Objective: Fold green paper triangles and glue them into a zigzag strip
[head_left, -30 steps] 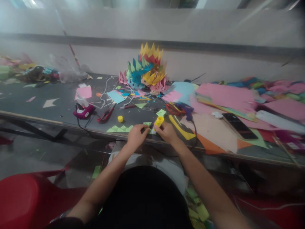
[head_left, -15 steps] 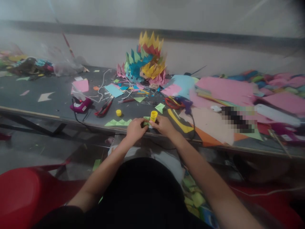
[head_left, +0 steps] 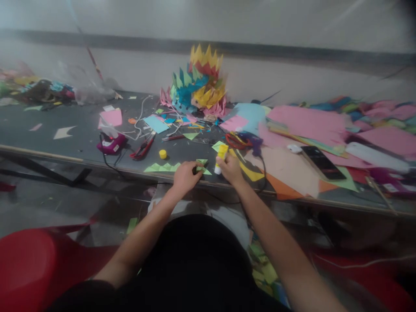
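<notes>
My right hand point(head_left: 232, 168) is wrapped around a yellow and white glue stick point(head_left: 222, 152), held tilted just above the table's front edge. The thumb and fingers of my left hand point(head_left: 186, 175) close on a folded piece of light green paper point(head_left: 203, 167) that lies near that edge. To the left is a green zigzag paper strip point(head_left: 160, 167), partly behind my left hand. A small yellow cap point(head_left: 163, 154) stands behind the strip. Another green paper piece point(head_left: 217, 146) lies behind the glue stick, partly covered by it.
Red-handled pliers point(head_left: 143, 147) and a purple glue gun point(head_left: 112, 144) lie at left. A colourful paper crown point(head_left: 208, 93) stands at the back among scraps. On the right are red-handled scissors point(head_left: 238, 141), a phone point(head_left: 321, 162) and pink sheets point(head_left: 308, 123). A red stool point(head_left: 29, 264) is at lower left.
My right hand has moved right with the glue stick, away from the green paper and my left hand. The glue stick is now tilted. My left hand stays in place on the paper.
</notes>
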Tool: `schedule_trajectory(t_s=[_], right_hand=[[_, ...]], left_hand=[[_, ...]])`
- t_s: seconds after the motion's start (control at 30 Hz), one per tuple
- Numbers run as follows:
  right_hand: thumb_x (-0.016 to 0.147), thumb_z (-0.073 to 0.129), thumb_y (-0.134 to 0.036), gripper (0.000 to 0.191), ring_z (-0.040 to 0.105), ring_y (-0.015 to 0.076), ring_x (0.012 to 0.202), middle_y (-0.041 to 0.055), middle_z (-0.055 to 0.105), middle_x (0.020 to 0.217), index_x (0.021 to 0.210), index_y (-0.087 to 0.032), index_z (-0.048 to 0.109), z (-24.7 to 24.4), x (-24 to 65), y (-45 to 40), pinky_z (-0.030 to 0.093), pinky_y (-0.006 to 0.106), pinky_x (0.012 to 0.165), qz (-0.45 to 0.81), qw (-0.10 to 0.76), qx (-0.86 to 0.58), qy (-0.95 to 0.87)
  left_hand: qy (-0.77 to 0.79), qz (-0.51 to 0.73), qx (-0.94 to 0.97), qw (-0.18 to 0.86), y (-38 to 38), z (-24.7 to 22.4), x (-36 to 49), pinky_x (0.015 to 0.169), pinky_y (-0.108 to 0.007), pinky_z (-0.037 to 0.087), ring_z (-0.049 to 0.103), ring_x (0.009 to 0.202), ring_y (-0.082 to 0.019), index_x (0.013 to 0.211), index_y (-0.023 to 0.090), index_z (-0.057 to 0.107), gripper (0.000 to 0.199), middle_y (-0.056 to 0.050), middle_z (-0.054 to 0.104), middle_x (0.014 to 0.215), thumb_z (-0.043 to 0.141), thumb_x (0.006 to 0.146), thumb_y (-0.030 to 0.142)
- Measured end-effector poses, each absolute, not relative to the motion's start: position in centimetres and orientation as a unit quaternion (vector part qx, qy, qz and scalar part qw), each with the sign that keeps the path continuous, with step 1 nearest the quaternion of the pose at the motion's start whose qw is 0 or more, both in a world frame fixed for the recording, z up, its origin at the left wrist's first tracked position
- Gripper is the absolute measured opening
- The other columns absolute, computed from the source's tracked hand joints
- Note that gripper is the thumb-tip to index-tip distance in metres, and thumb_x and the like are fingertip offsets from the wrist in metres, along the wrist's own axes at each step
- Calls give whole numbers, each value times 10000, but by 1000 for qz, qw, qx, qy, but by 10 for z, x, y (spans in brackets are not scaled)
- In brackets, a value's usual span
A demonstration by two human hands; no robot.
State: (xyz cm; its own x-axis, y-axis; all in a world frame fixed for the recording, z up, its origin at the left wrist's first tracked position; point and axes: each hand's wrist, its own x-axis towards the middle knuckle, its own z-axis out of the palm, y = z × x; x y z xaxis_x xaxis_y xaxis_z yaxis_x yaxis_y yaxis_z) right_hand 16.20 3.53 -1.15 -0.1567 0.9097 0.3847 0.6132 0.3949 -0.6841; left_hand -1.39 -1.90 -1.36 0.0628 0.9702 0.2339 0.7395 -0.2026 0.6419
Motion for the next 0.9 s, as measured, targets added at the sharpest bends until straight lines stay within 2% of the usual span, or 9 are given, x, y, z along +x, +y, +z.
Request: schedule_trajectory(t_s=[0.1, 0.27, 0.47, 0.67, 0.8, 0.9], right_hand=[[759, 419, -501, 330, 420, 127, 522, -20, 455, 552, 641, -197, 470, -14, 164, 38, 325, 260, 518, 236, 481, -528, -659], [763, 447, -474, 305, 428, 130, 569, -19, 462, 592, 674, -187, 499, -15, 166, 41, 352, 266, 540, 273, 522, -529, -611], [776, 456, -470, 289, 430, 135, 590, -16, 457, 611, 689, -197, 492, -13, 166, 40, 374, 274, 565, 286, 534, -531, -593], [777, 450, -501, 313, 444, 137, 596, -13, 463, 611, 701, -199, 483, -15, 165, 40, 382, 268, 563, 302, 521, -508, -616], [762, 467, -505, 318, 456, 142, 602, -11, 474, 604, 695, -196, 491, -16, 165, 40, 382, 268, 568, 317, 499, -500, -633], [758, 462, -509, 326, 456, 143, 604, -12, 467, 601, 698, -191, 498, -16, 165, 41, 380, 272, 571, 323, 504, -497, -629]], left_hand=[[598, 319, 715, 172, -20, -14, -15, 823, -323, 455, 574, 930, -210, 949, 223, 656, 197, -21, 681, 954, 582, 767, 217], [559, 308, 752, 164, -17, -8, -20, 878, -322, 442, 552, 1013, -210, 1059, 192, 612, 270, -52, 657, 1051, 551, 797, 200], [558, 227, 784, 152, -7, 4, -24, 841, -358, 446, 592, 947, -244, 1081, 191, 600, 331, -75, 663, 1016, 614, 751, 200], [558, 237, 771, 194, -4, 7, -27, 776, -287, 453, 612, 896, -213, 1101, 207, 580, 375, -46, 661, 964, 626, 730, 181], [557, 227, 779, 176, -6, 11, -28, 755, -289, 451, 615, 829, -205, 1145, 206, 548, 427, -38, 650, 870, 607, 725, 158], [521, 239, 804, 156, -7, 11, -28, 769, -288, 446, 602, 827, -192, 1180, 185, 522, 475, -33, 645, 843, 540, 720, 72]])
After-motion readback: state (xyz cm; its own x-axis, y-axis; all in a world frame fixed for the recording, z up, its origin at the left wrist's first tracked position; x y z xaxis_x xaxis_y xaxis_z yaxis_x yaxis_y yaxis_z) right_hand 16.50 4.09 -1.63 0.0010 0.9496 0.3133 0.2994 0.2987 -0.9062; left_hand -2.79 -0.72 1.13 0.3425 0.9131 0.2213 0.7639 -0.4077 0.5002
